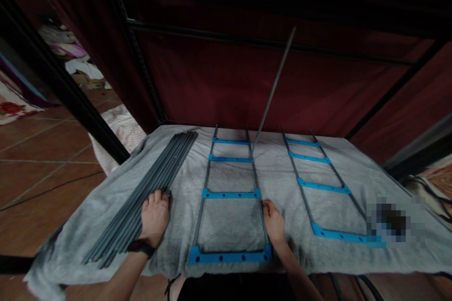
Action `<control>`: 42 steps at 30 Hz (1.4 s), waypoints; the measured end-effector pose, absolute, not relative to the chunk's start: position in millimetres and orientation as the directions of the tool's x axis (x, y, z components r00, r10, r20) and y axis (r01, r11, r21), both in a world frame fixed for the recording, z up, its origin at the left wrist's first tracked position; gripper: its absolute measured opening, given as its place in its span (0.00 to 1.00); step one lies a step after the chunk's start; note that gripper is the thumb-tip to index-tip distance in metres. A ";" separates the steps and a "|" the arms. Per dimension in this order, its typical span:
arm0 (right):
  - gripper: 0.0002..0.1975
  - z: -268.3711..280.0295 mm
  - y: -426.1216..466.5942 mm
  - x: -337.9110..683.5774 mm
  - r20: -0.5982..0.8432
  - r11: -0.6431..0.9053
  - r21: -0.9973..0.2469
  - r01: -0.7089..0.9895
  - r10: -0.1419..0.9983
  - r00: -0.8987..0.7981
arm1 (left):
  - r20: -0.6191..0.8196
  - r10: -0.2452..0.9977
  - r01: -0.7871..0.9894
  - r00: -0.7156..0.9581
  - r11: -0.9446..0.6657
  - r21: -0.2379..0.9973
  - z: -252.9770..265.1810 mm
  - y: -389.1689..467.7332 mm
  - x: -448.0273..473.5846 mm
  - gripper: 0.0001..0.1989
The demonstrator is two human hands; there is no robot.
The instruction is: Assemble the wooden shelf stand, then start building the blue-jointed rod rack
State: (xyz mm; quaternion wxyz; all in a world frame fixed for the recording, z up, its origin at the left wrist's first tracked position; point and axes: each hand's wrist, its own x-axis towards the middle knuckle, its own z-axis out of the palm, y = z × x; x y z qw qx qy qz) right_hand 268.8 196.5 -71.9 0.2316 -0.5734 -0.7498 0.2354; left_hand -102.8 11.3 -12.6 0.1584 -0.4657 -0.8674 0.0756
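My left hand (155, 214) lies over the right edge of a bundle of grey rods (155, 174), its fingers curled down on them. A dark watch band circles that wrist. With fingers drawn together, my right hand (273, 221) grips the right side rod of the middle ladder-like frame (231, 195), below its third blue crossbar. This frame has grey side rods running through blue crossbars with holes. From its second crossbar's right end a single grey rod (273, 89) stands up at a slant. The undersides of both hands are hidden.
A second blue and grey frame (323, 186) lies to the right, with a blurred patch covering its near right corner. A grey cloth (289, 254) covers the surface. Dark metal posts (63, 66) and a red curtain (219, 75) enclose it.
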 end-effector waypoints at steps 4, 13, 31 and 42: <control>0.19 -74.5 196.2 268.8 0.112 0.248 -0.638 0.729 0.967 -0.231 | 0.187 0.801 0.757 -0.568 0.598 -0.262 -7.4 22.2 -99.9 0.20; 0.20 -79.5 197.4 269.0 0.118 0.250 -0.656 0.712 0.966 -0.230 | 0.109 0.660 0.669 -0.743 0.730 0.139 -13.8 24.9 -102.3 0.17; 0.19 -26.2 166.1 261.1 0.125 0.195 -0.961 0.199 0.940 -0.317 | -0.187 0.821 0.253 -0.539 0.369 0.894 -29.4 -26.2 62.8 0.31; 0.17 27.5 96.4 237.8 -0.176 -0.364 -0.875 -0.319 0.853 -0.491 | -0.097 0.965 0.529 -0.245 0.217 0.820 -2.4 -22.8 78.4 0.20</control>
